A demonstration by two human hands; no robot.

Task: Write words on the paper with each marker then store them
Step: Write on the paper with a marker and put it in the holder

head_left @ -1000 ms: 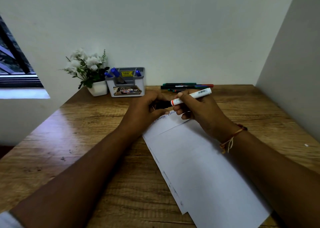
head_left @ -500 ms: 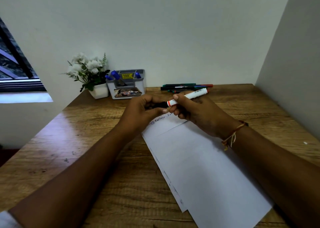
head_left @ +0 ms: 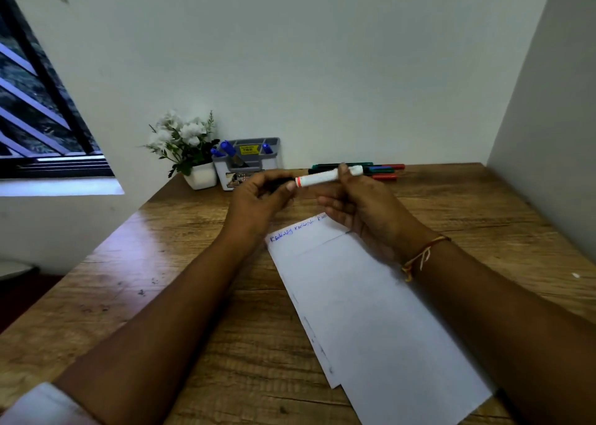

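Note:
A white marker [head_left: 322, 176] with an orange band is held level above the desk by both hands. My right hand [head_left: 361, 205] grips its barrel. My left hand [head_left: 261, 198] closes around its dark cap end, which is mostly hidden by the fingers. Below them lie white paper sheets [head_left: 371, 311], with blue handwriting [head_left: 290, 232] along the top edge. Several markers [head_left: 377, 170] lie in a row at the back of the desk. A grey organizer [head_left: 248, 163] holds blue markers.
A white pot of white flowers [head_left: 187, 150] stands left of the organizer. The wooden desk [head_left: 161, 279] meets white walls at the back and right. A window [head_left: 35, 114] is at the left.
Both hands have lifted the marker up off the paper, toward the back of the desk. The blue handwriting at the paper's top edge is now uncovered.

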